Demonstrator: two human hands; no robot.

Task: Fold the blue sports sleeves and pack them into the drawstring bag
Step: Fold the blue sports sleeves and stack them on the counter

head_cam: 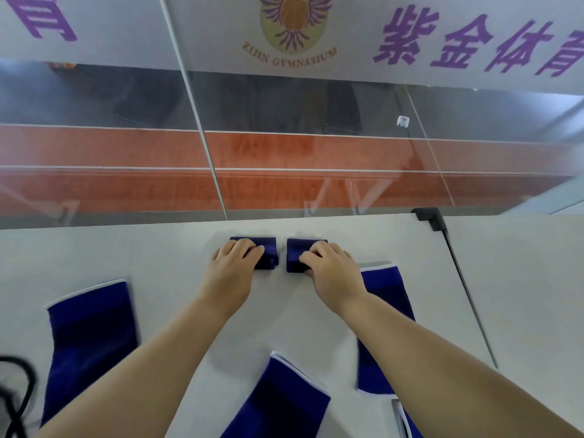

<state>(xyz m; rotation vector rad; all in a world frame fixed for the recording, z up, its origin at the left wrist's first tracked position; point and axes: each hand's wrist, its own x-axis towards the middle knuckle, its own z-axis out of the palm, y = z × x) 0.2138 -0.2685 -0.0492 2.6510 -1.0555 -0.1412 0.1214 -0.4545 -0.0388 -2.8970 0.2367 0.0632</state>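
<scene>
Two small folded blue sleeves lie side by side near the far edge of the white table (158, 257). My left hand (235, 263) rests on the left folded sleeve (268, 251), fingers curled over it. Around the right folded sleeve (295, 252) my right hand (328, 267) is curled, thumb tucked under its near edge. Three unfolded blue sleeves with white trim lie flat: one at the left (90, 339), one at the bottom centre (281, 403), one at the right (387, 298) partly under my right forearm. No drawstring bag is identifiable.
A glass wall with purple lettering (467, 42) rises just behind the table's far edge. A black bracket (431, 218) and thin black line run down the right side. A dark cord (15, 393) lies at the lower left corner.
</scene>
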